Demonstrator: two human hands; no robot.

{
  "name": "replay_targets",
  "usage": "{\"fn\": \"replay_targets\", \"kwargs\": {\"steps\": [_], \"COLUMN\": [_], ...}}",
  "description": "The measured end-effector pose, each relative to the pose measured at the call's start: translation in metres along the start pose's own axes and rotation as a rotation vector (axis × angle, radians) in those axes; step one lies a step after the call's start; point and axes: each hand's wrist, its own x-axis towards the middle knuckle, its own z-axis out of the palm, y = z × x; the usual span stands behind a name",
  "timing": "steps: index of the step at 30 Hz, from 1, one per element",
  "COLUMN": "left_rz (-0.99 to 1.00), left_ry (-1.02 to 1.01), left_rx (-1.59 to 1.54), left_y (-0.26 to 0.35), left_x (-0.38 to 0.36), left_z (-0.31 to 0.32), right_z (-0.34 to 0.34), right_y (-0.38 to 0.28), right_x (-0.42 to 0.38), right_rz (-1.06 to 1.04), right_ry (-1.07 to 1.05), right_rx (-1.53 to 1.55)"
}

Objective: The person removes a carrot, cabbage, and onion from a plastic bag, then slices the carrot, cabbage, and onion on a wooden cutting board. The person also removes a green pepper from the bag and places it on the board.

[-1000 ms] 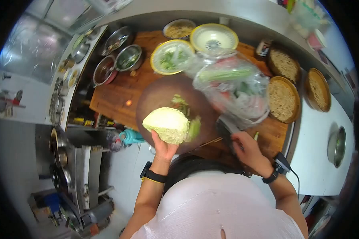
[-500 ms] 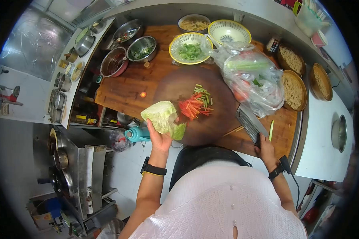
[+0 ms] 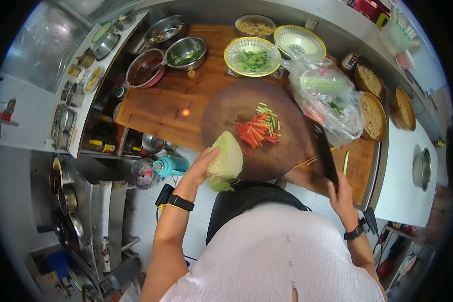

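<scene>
My left hand (image 3: 200,166) is closed around a pale green wedge of cabbage (image 3: 227,155) at the near left edge of the round chopping board (image 3: 226,110). A loose leaf hangs from the wedge's lower side. In my right hand (image 3: 341,194) is a cleaver (image 3: 324,151), its handle gripped and its dark blade pointing away from me, beside the board's right edge; it is slightly blurred. On the board lie red strips (image 3: 256,132), perhaps pepper or carrot, and short green sticks (image 3: 269,115) next to them.
A plastic bag of vegetables (image 3: 332,100) lies right of the board. Behind it stand patterned bowls (image 3: 251,74), one with chopped greens. Metal bowls (image 3: 186,53) sit at the back left, and baskets of noodles (image 3: 373,117) at the right. A teal flask (image 3: 171,166) is below the table edge.
The cabbage has turned in my left hand and now shows a narrower side. My right hand has lifted the cleaver and tilted its blade. The whole view has shifted slightly.
</scene>
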Motion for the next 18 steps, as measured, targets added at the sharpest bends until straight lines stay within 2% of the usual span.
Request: {"fn": "replay_targets", "kwargs": {"steps": [3, 5, 6, 8, 12, 14, 18], "left_rz": [-0.085, -0.097, -0.106, -0.174, -0.181, -0.204, -0.159], "left_ry": [0.081, 0.047, 0.038, 0.1, 0.079, 0.151, 0.095], "left_rx": [0.057, 0.015, 0.026, -0.174, -0.229, -0.255, -0.221], "left_y": [-0.003, -0.001, -0.002, -0.006, -0.003, -0.002, -0.013], "left_x": [0.01, 0.006, 0.004, -0.002, -0.004, -0.006, 0.006], "left_z": [0.012, 0.023, 0.028, 0.033, 0.031, 0.033, 0.017], "right_z": [0.035, 0.048, 0.053, 0.061, 0.074, 0.074, 0.076], "right_y": [-0.042, -0.073, -0.086, -0.106, -0.119, -0.125, -0.142], "right_x": [0.027, 0.041, 0.047, 0.055, 0.058, 0.058, 0.065], "right_rz": [-0.28, -0.331, -0.316, -0.299, -0.294, -0.27, -0.176], "right_ry": [0.014, -0.131, -0.123, -0.395, -0.473, -0.522, -0.617], "right_rx": [0.006, -0.07, -0.068, -0.154, -0.206, -0.215, -0.267]}}
